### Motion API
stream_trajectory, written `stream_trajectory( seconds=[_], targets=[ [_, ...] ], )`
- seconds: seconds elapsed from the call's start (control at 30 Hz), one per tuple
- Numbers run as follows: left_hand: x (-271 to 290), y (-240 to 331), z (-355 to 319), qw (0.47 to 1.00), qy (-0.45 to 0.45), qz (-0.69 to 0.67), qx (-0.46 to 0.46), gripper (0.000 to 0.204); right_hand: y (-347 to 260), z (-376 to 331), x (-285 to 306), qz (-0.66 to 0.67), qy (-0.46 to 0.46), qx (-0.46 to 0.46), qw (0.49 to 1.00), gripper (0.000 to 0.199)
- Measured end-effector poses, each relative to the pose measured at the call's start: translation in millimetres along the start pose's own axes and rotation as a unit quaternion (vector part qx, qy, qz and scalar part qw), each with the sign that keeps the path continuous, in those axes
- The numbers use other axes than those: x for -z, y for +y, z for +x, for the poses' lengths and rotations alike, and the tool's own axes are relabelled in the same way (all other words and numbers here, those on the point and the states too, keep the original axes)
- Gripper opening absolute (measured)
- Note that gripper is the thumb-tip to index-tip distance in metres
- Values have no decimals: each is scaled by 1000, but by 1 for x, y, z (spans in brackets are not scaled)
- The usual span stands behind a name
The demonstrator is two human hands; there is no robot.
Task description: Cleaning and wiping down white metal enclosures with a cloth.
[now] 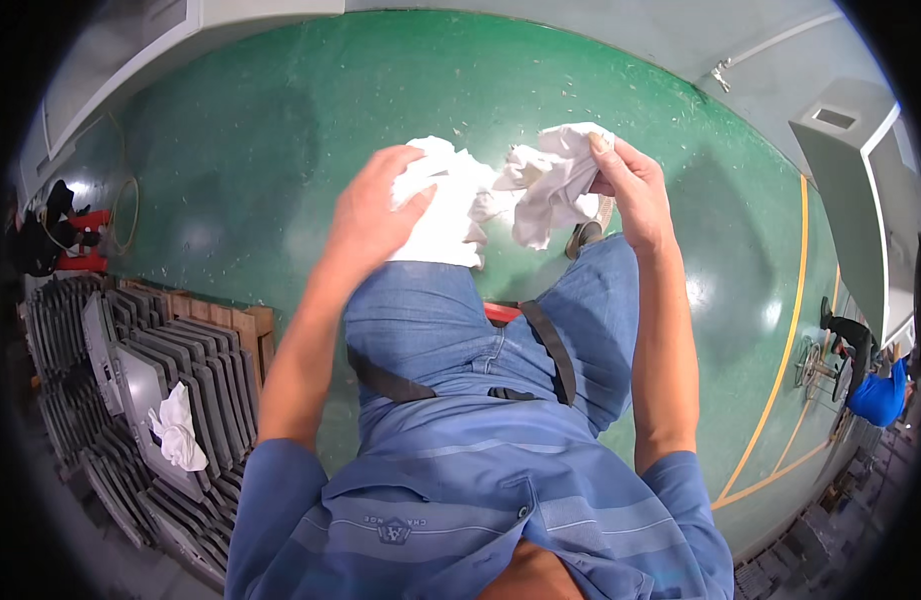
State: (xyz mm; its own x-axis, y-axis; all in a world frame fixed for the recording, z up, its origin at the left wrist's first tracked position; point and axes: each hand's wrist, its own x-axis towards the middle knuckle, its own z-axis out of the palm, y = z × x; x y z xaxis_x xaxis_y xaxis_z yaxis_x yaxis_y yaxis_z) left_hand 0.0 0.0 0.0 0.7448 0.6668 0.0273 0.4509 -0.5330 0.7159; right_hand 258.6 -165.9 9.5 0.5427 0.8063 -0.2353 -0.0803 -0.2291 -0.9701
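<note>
Above my left thigh, my left hand (376,205) is closed on a bunched white cloth (443,205), its thumb lying across the near face. To the right, my right hand (636,188) pinches the upper edge of a crumpled white cloth (556,185) between thumb and fingers, and its folds hang down over my shoe. The two white parts meet in the middle; whether they are one cloth or two, I cannot tell.
At the left stand stacked rows of grey flat panels (196,370) beside a wooden pallet edge (249,325). Another white cloth (179,430) lies on them. A light cabinet (856,190) is at the right, near a yellow floor line (781,380) and a person in blue (879,395).
</note>
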Motion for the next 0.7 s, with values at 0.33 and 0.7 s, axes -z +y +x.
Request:
stream_trajectory(
  seconds=[0.33,0.7],
  targets=[
    [-86,77,33,993,-21,-18,-114,32,-37,-31,-20,-36,31,94,994,31],
    [-94,50,43,985,-142,-50,-78,23,-69,-51,7,50,182,220,957,26]
  ],
)
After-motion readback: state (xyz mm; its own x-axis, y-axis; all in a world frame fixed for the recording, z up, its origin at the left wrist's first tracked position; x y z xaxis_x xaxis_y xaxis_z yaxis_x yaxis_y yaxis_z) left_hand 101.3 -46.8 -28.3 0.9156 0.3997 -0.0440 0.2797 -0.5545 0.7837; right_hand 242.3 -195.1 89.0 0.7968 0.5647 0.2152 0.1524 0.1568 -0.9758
